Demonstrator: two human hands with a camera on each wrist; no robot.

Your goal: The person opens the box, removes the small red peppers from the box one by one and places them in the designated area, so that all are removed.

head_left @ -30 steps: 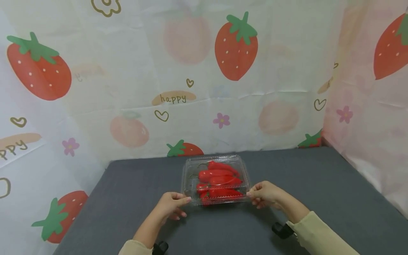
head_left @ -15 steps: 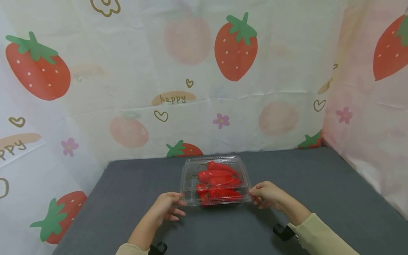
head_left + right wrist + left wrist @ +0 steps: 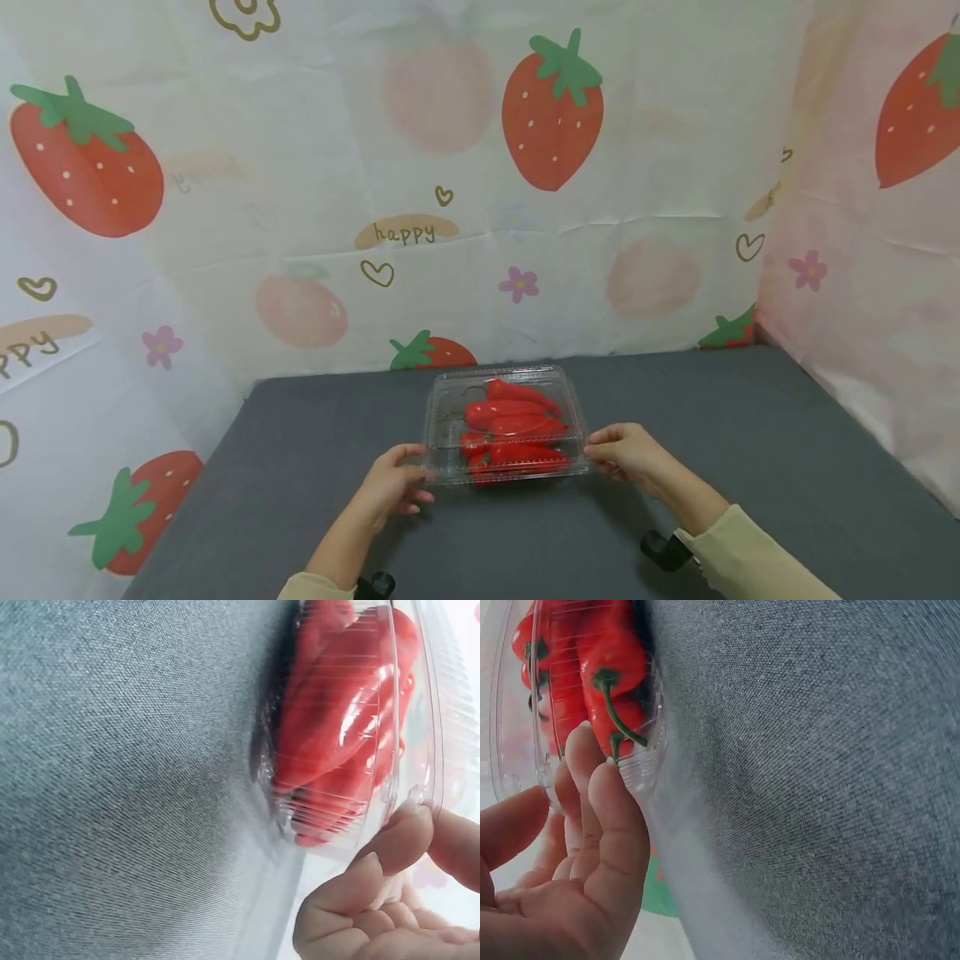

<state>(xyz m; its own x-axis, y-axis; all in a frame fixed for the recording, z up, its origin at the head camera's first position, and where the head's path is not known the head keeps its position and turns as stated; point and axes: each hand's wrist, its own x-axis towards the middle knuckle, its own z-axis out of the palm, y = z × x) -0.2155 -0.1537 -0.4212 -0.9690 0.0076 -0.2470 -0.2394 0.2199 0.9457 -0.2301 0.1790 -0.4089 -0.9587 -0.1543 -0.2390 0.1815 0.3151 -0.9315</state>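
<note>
A clear plastic clamshell box (image 3: 450, 387) stands on the dark grey cloth with its lid down. Several red peppers (image 3: 517, 425) with green stems lie inside it. My left hand (image 3: 392, 483) is at the box's near left corner. In the left wrist view its thumb (image 3: 514, 821) and fingers lie on either side of the clear rim, lightly pinching it, while other fingertips reach along the wall. At the near right corner my right hand (image 3: 630, 454) pinches the rim between thumb and index finger; its other fingers curl below, as the right wrist view shows.
Grey cloth (image 3: 315, 433) covers the table around the box. Behind it hangs a pale curtain (image 3: 315, 200) printed with strawberries, and another pinkish panel (image 3: 870, 333) closes the right side. A black strap mount sits at each wrist.
My left hand has loosened its thumb from the box's left corner, shifted slightly left, and come back against the rim. The right hand stays at its corner. The box has hardly moved.
</note>
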